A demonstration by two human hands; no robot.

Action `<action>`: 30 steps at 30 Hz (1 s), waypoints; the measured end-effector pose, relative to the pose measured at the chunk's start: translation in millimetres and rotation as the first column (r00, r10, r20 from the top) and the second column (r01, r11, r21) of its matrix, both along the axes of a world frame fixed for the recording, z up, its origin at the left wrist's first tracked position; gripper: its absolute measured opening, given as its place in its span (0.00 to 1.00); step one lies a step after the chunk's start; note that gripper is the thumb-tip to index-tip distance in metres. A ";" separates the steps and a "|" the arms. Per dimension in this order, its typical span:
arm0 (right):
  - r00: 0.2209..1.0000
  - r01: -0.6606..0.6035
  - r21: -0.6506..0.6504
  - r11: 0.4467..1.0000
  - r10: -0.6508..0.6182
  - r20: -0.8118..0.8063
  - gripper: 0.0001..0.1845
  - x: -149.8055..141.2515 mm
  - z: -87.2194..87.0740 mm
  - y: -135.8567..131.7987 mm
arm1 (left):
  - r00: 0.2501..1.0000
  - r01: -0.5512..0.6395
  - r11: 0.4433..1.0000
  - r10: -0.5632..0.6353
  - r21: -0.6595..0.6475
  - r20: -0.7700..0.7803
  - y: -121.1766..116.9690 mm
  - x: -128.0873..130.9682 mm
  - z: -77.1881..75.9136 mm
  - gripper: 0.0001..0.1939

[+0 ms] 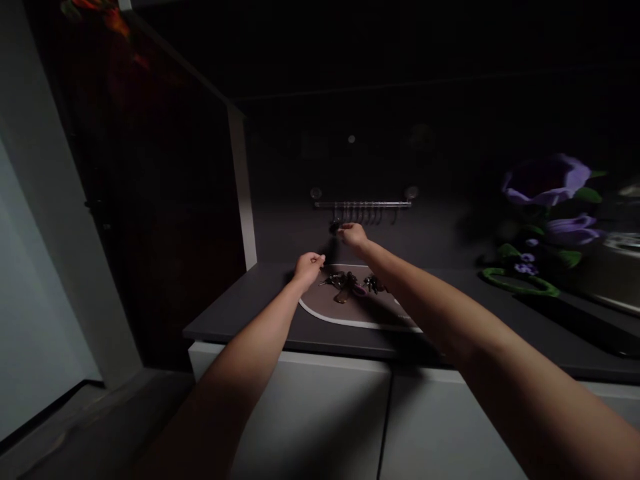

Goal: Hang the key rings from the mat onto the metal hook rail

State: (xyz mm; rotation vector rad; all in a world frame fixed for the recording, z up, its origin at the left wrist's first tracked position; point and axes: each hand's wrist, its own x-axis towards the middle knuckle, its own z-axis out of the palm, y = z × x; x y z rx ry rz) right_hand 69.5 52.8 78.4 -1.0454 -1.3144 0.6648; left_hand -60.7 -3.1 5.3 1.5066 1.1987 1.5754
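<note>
My right hand is raised to the wall rail, with its fingers pinched at what looks like a small dark bunch of keys just below a hook. Above it runs a clear hook rail with several small hooks along it. Lower and to the left, my left hand has thumb and fingers pressed together over the edge of a brown mat with a white border; whatever it may hold is too small to tell. Several keys with tags and rings lie on the mat, and another key bunch lies close to my right forearm.
A dark countertop carries the mat, above white cabinet doors. Purple knitted-looking flowers with a green base stand at the right, near a light metallic object. An upright panel bounds the left side. Light is dim.
</note>
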 end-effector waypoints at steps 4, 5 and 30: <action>0.995 -0.088 -0.084 0.993 0.092 0.040 0.10 7.6 -4.1 -34.3 | 0.996 0.059 0.997 -0.056 0.042 -0.071 -1.1 0.4 -0.9 0.04; 0.992 -0.104 -0.076 0.992 0.109 0.061 0.09 9.7 -7.9 -41.7 | 0.993 0.072 0.996 -0.067 0.052 -0.101 -1.6 0.1 -1.2 0.03; 0.646 -0.040 0.139 0.989 -0.081 0.759 0.13 32.6 -76.2 -73.8 | 0.413 0.265 0.928 0.136 0.261 -0.901 0.4 -11.5 -11.9 0.04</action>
